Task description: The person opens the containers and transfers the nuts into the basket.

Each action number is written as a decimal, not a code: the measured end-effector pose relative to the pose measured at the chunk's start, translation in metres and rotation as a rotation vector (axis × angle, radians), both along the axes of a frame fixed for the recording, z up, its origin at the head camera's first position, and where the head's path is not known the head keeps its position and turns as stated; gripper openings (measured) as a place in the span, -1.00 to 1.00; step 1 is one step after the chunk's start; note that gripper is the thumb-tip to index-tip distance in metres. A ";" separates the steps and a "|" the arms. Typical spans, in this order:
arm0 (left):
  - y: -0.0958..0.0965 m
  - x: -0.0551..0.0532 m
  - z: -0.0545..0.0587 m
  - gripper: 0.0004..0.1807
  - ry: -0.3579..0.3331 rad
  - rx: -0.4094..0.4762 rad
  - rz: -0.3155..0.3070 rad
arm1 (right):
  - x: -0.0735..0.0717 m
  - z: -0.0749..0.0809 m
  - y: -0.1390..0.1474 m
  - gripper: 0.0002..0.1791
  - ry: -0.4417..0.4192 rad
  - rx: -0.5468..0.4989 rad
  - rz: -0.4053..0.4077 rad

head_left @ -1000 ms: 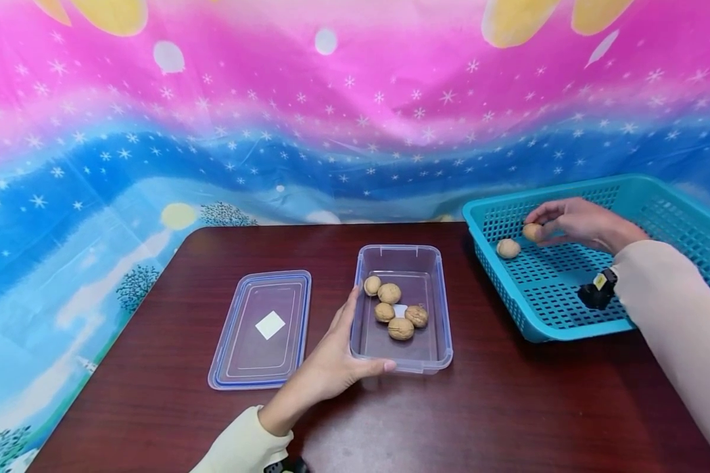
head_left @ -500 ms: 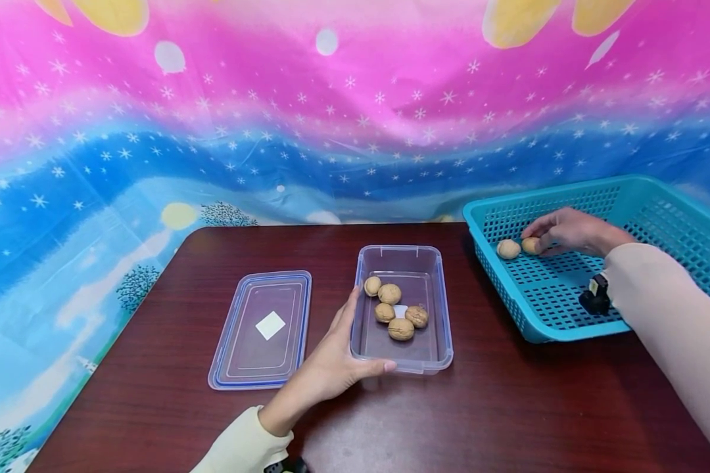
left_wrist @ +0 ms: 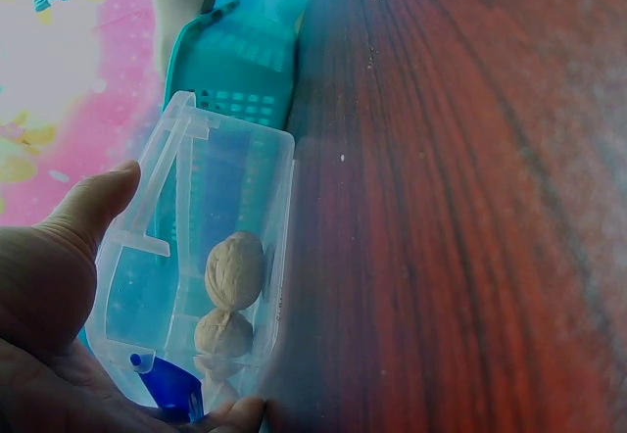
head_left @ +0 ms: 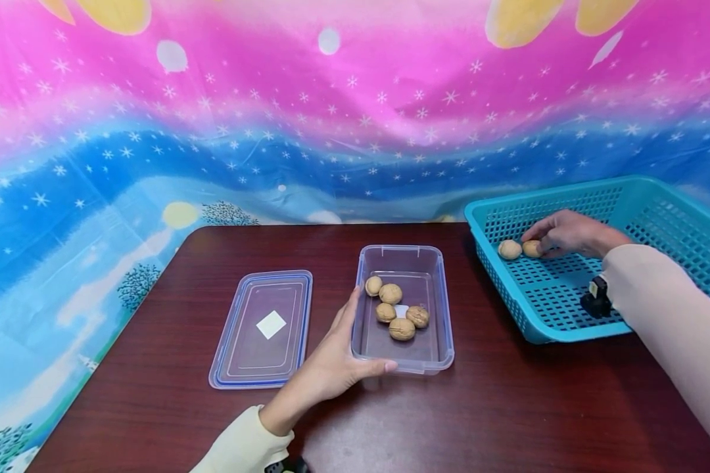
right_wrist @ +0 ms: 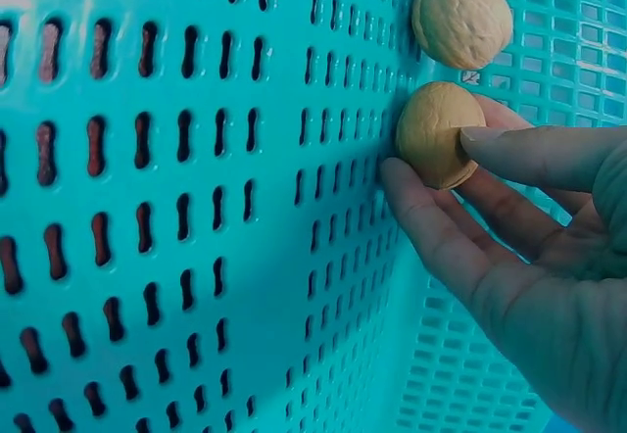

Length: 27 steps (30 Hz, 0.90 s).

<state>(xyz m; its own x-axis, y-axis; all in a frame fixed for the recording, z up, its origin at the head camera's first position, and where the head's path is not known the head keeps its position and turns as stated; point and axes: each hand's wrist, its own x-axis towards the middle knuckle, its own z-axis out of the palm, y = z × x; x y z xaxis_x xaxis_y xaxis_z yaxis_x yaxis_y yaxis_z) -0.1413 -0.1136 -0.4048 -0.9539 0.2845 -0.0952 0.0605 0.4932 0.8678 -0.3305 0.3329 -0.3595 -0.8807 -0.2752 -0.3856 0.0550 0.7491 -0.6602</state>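
My right hand [head_left: 570, 234] reaches into the teal basket [head_left: 535, 328] and pinches a walnut [right_wrist: 438, 136] between thumb and fingers, low by the basket floor. A second walnut [right_wrist: 463, 19] lies right beside it, near the basket's left wall in the head view. My left hand [head_left: 334, 361] rests against the near left corner of a clear plastic container [head_left: 433, 358]. Its fingers lie straight along the left side, and its thumb [left_wrist: 96, 203] extends along the near end. Several walnuts [head_left: 402, 329] sit inside the container, around a small white label [head_left: 401, 311].
Left of the container lies its clear lid [head_left: 254, 355] with a blue seal and a white square sticker [head_left: 271, 324]. The dark wooden table [head_left: 509, 407] bears everything. Behind it hangs a colourful printed cloth [head_left: 355, 131].
My right hand has lowered the walnut toward the basket floor, beside the other one, and has stayed there for the last half second. My left hand and the container have not moved.
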 end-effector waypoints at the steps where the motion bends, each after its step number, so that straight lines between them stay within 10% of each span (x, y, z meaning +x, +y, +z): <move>1: 0.000 0.000 0.000 0.43 0.000 0.001 -0.001 | 0.000 0.000 0.000 -0.48 -0.001 0.000 0.000; 27: 0.000 0.000 0.000 0.44 0.012 0.012 -0.012 | 0.036 0.083 -0.059 -0.53 0.315 0.145 0.101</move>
